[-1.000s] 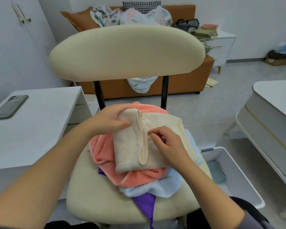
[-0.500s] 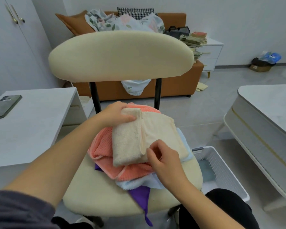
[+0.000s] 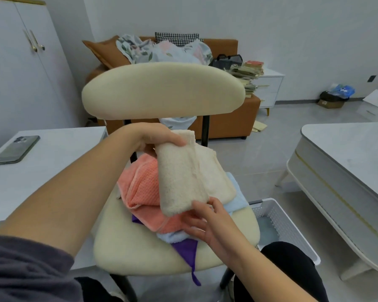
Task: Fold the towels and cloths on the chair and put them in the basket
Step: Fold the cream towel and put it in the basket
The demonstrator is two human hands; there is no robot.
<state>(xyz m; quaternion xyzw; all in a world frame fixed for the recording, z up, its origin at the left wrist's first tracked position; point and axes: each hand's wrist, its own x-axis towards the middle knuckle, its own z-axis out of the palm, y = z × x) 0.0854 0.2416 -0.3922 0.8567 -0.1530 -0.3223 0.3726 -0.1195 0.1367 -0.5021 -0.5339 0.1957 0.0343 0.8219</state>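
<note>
Down at the near edge I've got a grey sleeve (image 3: 20, 269) on the left arm and dark trousers (image 3: 292, 264) on the right. Just past that, the right hand (image 3: 207, 223) sits at the front of the pile. Its fingers are spread and loose, lying on the coral towel (image 3: 142, 188), and the thumb side touches the bottom end of the beige towel (image 3: 183, 177). It's touching, not gripping, as far as I can see.

Under the coral one, a purple cloth (image 3: 187, 249) pokes out and hangs over the front of the chair seat (image 3: 127, 247). A light blue cloth (image 3: 236, 199) shows at the right of the pile.

Moving up, the beige towel is folded over into a long strip. Its top end is raised off the pile and its lower end is down by the right hand. The left hand (image 3: 155, 138) has that top end, fingers curled over it and holding it up.

Off to the right of the seat, on the floor, sits the white basket (image 3: 286, 221), with something pale blue lying in its bottom. Left of the chair, a white surface (image 3: 52, 171) carries a dark phone (image 3: 16, 149), lying flat.

Behind the hands is the cream backrest (image 3: 162, 90). Further back there's an orange couch (image 3: 227, 123) heaped with patterned fabric, and a white wardrobe (image 3: 20, 73) at far left.
</note>
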